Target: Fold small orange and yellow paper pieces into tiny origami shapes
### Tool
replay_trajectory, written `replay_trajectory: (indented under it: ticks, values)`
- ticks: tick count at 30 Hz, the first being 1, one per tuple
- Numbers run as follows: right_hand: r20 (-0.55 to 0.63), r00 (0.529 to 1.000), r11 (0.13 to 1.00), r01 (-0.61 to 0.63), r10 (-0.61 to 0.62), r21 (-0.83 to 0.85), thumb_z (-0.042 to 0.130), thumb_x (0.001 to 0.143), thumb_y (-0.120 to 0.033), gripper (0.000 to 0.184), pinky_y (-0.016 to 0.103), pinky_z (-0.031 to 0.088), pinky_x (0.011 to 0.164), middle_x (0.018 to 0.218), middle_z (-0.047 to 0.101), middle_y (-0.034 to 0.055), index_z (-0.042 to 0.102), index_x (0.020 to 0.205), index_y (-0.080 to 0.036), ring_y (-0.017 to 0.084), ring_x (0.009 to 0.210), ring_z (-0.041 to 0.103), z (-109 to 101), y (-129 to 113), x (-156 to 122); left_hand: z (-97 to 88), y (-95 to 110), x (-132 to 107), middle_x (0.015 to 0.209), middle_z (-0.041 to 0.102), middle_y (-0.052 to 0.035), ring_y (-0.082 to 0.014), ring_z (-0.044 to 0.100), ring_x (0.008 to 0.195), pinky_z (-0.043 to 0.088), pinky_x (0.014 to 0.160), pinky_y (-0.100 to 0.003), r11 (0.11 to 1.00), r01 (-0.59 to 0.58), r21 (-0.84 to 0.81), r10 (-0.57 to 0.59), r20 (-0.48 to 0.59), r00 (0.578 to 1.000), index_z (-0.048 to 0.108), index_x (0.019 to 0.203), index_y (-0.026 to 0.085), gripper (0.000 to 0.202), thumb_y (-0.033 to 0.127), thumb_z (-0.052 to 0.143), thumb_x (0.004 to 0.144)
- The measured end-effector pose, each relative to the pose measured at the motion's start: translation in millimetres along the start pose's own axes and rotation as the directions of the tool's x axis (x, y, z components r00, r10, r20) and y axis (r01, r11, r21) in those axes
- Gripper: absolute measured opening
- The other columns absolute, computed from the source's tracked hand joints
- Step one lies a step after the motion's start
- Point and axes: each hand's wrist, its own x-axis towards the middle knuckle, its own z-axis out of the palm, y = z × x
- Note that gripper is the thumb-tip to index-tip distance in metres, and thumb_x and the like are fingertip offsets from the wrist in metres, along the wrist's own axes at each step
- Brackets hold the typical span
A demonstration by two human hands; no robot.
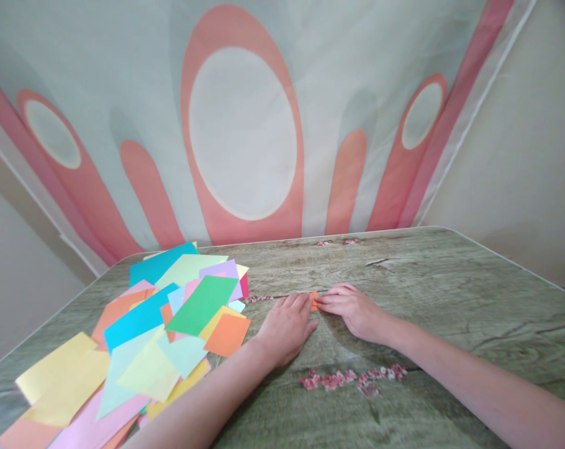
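Note:
A small piece of orange paper (314, 302) lies on the table between my two hands, mostly covered by fingers. My left hand (289, 324) presses its left side, fingers together and bent down over it, with the thumb set a little apart toward me. From the right, my right hand (350, 308) has its fingertips closed on the other edge of the orange paper. Any folds in the paper are too small and too hidden to make out clearly.
Loose coloured paper sheets (202, 305) lie heaped on the left of the wood-patterned table (432, 280), partly behind my left forearm. Pink flower prints (338, 379) mark the tabletop. A grey and pink patterned cloth (245, 231) hangs behind the far edge.

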Motion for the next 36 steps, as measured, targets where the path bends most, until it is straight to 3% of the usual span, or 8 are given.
replay_trajectory:
  ticks: [8,31,36]
  values:
    - [-0.009,1.0,1.0,0.004,-0.004,-0.003,0.04,0.085,-0.013,0.038,0.038,0.037,0.089,0.117,0.059,0.0057,0.055,0.118,-0.024,0.018,0.105,0.05,-0.3,-0.4,-0.9,-5.5,10.9,-8.1,0.135,0.037,-0.0113,-0.0293,0.03,0.125,0.032,0.096,-0.044,0.995,0.07,0.07,-0.072,0.023,0.997,0.042,0.125,0.02,0.047,0.043,0.043,0.084]
    - [0.001,1.0,1.0,-0.017,0.017,0.022,0.037,0.082,-0.008,0.042,0.04,0.04,0.09,0.118,0.058,0.0057,0.056,0.118,-0.021,0.02,0.107,0.048,-2.9,-4.5,-1.1,-6.3,9.7,-6.4,0.132,0.043,-0.0084,-0.0283,0.035,0.122,0.03,0.098,-0.043,0.997,0.064,0.054,-0.068,0.083,0.994,0.04,0.128,0.018,0.053,0.047,0.04,0.084]
    - [-0.002,1.0,0.999,-0.012,0.012,0.032,0.038,0.08,-0.006,0.044,0.04,0.04,0.09,0.118,0.058,0.0058,0.056,0.117,-0.02,0.019,0.107,0.049,-3.9,-4.6,-1.1,-7.3,8.0,-6.7,0.134,0.041,-0.0073,-0.027,0.034,0.122,0.029,0.099,-0.043,0.997,0.04,0.068,-0.046,0.101,0.994,0.039,0.129,0.019,0.053,0.05,0.033,0.086]
